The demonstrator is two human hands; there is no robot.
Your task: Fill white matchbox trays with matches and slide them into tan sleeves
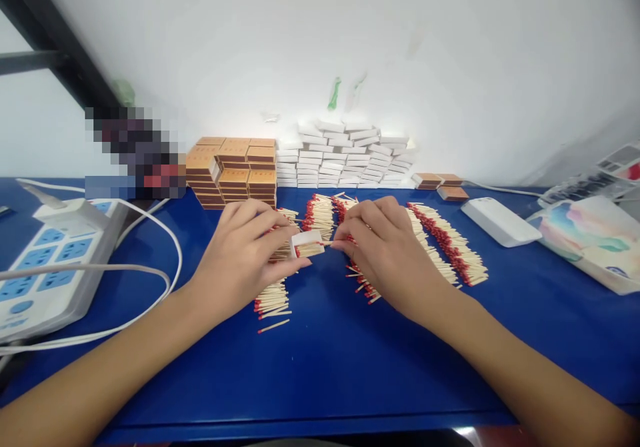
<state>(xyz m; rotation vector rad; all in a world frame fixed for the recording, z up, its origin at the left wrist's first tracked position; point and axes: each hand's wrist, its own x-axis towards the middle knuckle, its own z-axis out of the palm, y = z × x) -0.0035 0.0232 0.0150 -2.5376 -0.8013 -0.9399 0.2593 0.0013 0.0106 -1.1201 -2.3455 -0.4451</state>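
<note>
My left hand (250, 244) is closed on a small white matchbox tray (306, 237), its open side toward me with several red-headed matches inside. Close to the tray's right end, the fingertips of my right hand (383, 244) pinch a match (327, 243) whose pale stick reaches toward the tray. Loose matches lie in rows on the blue table beneath and around both hands. One row (273, 297) runs under my left hand, another (320, 214) lies between the hands, and a further row (453, 244) is right of my right hand.
Against the wall stand stacked orange matchboxes (240, 160) and piled white trays (345, 157). A power strip (55, 267) with white cables occupies the left side of the blue table (320, 380). At right are a white device (500, 222) and a colourful case (595, 234).
</note>
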